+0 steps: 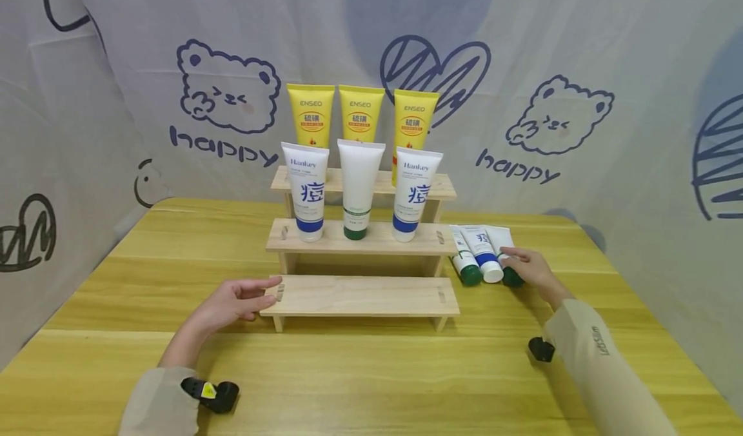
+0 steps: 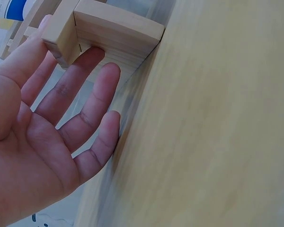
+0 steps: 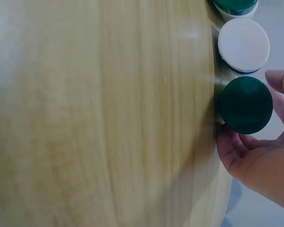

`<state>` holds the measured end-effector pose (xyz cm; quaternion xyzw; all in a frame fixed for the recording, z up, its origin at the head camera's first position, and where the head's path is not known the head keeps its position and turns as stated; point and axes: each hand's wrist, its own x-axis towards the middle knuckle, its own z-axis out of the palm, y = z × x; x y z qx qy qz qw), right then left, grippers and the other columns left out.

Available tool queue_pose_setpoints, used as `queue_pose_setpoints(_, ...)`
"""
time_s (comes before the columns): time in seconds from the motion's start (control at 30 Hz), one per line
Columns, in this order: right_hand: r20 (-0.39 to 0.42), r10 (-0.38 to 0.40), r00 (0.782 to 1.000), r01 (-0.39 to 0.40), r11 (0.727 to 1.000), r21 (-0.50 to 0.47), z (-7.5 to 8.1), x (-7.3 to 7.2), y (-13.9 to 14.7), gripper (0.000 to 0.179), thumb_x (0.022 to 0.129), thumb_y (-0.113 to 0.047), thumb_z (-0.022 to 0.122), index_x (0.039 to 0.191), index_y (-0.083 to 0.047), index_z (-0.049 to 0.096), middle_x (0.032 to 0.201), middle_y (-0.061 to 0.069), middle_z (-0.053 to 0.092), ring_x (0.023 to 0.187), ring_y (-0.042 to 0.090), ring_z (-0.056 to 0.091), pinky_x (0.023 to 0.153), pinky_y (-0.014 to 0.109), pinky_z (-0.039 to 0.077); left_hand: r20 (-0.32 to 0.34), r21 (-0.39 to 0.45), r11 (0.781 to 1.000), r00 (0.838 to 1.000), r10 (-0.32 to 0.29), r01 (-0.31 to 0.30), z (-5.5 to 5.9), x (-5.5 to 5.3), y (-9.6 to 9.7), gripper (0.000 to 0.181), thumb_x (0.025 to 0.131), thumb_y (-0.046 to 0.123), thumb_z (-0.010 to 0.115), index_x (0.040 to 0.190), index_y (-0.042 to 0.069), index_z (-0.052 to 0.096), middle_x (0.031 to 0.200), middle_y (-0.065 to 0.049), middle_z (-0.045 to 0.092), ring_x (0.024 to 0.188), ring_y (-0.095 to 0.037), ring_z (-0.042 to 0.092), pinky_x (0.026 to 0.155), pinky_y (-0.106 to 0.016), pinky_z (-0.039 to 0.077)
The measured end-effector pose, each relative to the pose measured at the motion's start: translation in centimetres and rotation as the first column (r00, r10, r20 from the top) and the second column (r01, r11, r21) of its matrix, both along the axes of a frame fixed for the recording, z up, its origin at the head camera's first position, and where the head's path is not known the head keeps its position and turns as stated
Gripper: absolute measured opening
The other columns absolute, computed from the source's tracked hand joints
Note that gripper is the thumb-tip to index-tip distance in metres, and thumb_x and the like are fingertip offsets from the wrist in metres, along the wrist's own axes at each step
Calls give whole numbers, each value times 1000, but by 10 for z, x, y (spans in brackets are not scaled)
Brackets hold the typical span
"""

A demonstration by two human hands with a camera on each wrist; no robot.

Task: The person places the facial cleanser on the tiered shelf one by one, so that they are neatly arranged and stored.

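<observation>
My left hand point(image 1: 232, 304) holds the left end of the lowest step of a three-tier wooden stand point(image 1: 366, 294). In the left wrist view the thumb lies along the board's end, and a fingertip point(image 2: 97, 51) reaches under it. On the table right of the stand, my right hand point(image 1: 531, 269) grips a white tube with a green cap point(image 3: 246, 105), thumb on one side and curled fingers on the other. Beside that tube lie a white-capped tube with a blue band point(image 1: 482, 252) and another green-capped tube point(image 1: 466, 262).
Three yellow tubes point(image 1: 360, 110) stand on the top tier. On the middle tier, a white tube with a green cap point(image 1: 356, 184) stands between two blue-banded white tubes point(image 1: 307, 184). A printed cloth point(image 1: 331, 23) hangs behind the wooden table point(image 1: 371, 384).
</observation>
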<state>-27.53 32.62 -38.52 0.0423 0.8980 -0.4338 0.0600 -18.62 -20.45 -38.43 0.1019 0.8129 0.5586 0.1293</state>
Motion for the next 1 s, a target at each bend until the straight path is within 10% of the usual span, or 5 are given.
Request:
queue_pose_setpoints(0.33,-17,-19,1000,19,1000,0,3,0,-2,45,90,-14,46,130,5,40,135,28,31,126,40,21,99,47,23,-6,0,1000,1000,-9,9,0,0,1,51,87,26,60,129,1,46,135,-22,37,109,-31,40,66,-32,47)
queue_pose_setpoints(0.6,-9,-43,999,43,999,-26,6,4,-2,44,88,-11,48,128,7,42,131,32,34,106,30,38,66,23,46,-6,-1,1000,1000,-9,9,2,0,1,51,87,26,59,129,1,46,135,-22,36,111,-32,39,68,-33,46)
queue_pose_setpoints(1.0,-3,-86,996,84,985,-150,10,17,2,49,89,-7,44,133,10,31,128,35,29,92,25,48,67,30,49,-12,12,1000,1000,-18,19,0,-1,-1,51,87,24,60,128,-2,46,132,-23,39,88,-18,48,63,-31,46)
